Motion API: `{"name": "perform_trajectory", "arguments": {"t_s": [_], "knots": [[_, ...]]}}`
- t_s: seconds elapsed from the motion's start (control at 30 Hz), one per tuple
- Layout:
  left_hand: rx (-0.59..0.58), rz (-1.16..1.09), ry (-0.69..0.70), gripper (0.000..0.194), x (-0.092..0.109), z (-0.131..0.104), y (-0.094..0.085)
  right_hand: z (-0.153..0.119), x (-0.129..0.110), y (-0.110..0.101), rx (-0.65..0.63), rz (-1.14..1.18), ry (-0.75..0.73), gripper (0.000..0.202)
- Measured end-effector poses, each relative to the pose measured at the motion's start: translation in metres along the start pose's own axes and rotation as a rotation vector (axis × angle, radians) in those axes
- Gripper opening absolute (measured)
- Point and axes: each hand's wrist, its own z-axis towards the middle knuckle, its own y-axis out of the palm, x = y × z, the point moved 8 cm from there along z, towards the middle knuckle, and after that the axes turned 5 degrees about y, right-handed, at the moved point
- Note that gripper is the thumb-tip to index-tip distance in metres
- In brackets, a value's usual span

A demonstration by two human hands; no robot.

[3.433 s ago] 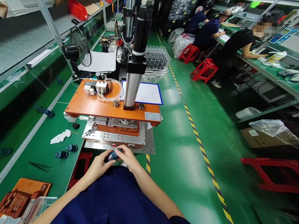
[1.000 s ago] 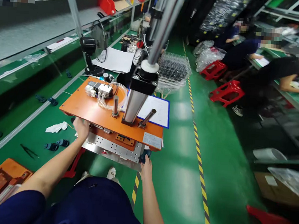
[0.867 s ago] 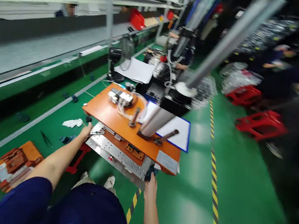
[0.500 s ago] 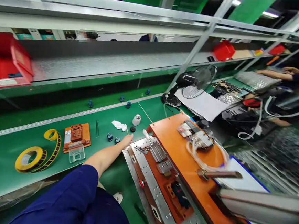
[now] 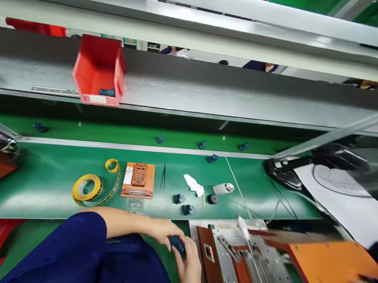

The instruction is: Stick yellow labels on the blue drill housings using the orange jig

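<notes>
Both hands meet low in the middle, in front of the bench edge, around a small dark blue part [image 5: 177, 244]. My left hand [image 5: 163, 232] grips it from the left, fingers closed on its upper side. My right hand [image 5: 190, 263] holds it from the right, thumb and fingers around it. The fingers hide some of the part, and its exact kind is unclear. Two similar dark blue parts [image 5: 188, 209] stand on the green bench just beyond the hands. Near them lie a white wipe [image 5: 194, 184], a thin yellowish stick [image 5: 203, 200], a black round cap [image 5: 212, 199] and a white bottle [image 5: 223, 188].
An orange fixture [image 5: 149, 180], tweezers [image 5: 163, 177] and a yellow tape roll [image 5: 87, 187] lie to the left. A metal and orange machine [image 5: 231, 267] stands close on the right, beyond it a fan [image 5: 338, 157]. A red bin [image 5: 99, 73] sits on the shelf above.
My view has swung left. My left hand has drawn back from the yellowish stick to the dark blue part; my right hand, unseen before, is now holding it too.
</notes>
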Motion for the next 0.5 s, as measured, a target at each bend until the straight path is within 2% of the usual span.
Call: {"name": "perform_trajectory", "arguments": {"t_s": [0.07, 0.17, 0.23, 0.33, 0.4, 0.5], "knots": [[0.228, 0.011, -0.103, 0.058, -0.015, -0.029, -0.049, 0.041, -0.031, 0.027, -0.048, 0.020, -0.057, 0.033], [0.710, -0.013, -0.318, 0.055, -0.057, -0.097, -0.143, 0.087, -0.064, 0.058, -0.075, 0.050, -0.076, 0.044], [0.985, 0.021, -0.470, 0.046, -0.091, -0.156, -0.207, 0.104, -0.070, 0.077, -0.119, 0.043, -0.034, 0.043], [1.370, 0.071, -0.706, 0.041, -0.141, -0.252, -0.295, 0.111, -0.063, 0.108, -0.276, 0.021, 0.023, 0.034], [1.557, 0.076, -0.853, 0.038, -0.171, -0.305, -0.339, 0.107, -0.056, 0.127, -0.370, 0.027, 0.033, 0.034], [1.739, 0.063, -1.011, 0.037, -0.208, -0.355, -0.377, 0.099, -0.043, 0.144, -0.382, 0.063, 0.085, 0.040]]}}
